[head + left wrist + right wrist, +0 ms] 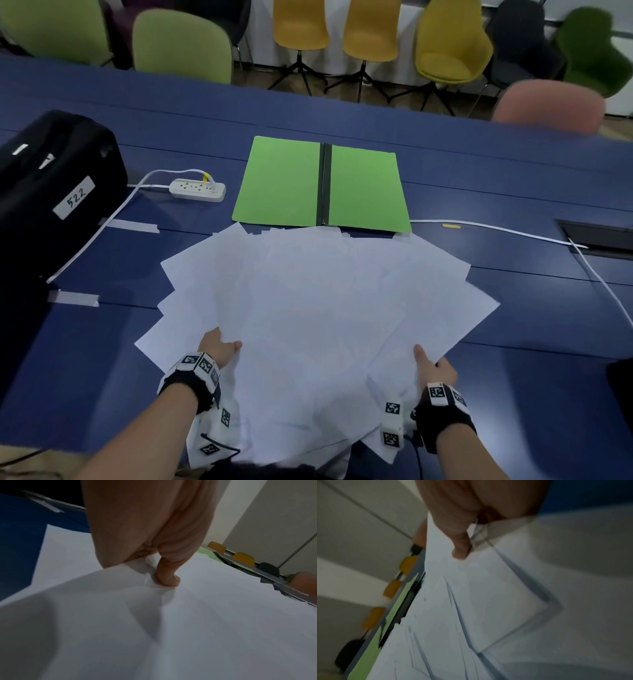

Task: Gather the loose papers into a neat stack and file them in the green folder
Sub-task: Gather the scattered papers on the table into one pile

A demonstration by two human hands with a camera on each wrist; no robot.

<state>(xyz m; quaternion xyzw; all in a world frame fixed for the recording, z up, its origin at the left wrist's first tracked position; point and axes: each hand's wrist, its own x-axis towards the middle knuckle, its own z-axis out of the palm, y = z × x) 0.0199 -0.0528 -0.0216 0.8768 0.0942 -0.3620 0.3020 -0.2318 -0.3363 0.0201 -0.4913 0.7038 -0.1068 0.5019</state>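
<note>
Many white papers (318,308) lie fanned out on the blue table (513,318) — too many and too mixed up to count, with corners sticking out all round. The left hand (219,347) is at about 8 o'clock on the pile. It holds the papers by their edge, thumb on top and the other fingers hidden under the sheets. The left wrist view shows that thumb (169,577) pressing down on the top sheet. The right hand (435,368) is at about 4 o'clock and holds the papers the same way, with its thumb (461,547) on top in the right wrist view. One green folder (322,183) lies open and flat at 12 o'clock, just past the pile, with a dark strip down its middle; the far paper corners just reach its near edge. One white power strip (198,189) sits at about 10 o'clock, left of the folder, with a white cord running from it. One black bag (51,192) with a tag reading 522 is at 9 o'clock. Two strips of tape (132,225) lie near it. Past the table stand chairs (301,24) — three yellow ones can be counted, plus green, dark and pink ones.
</note>
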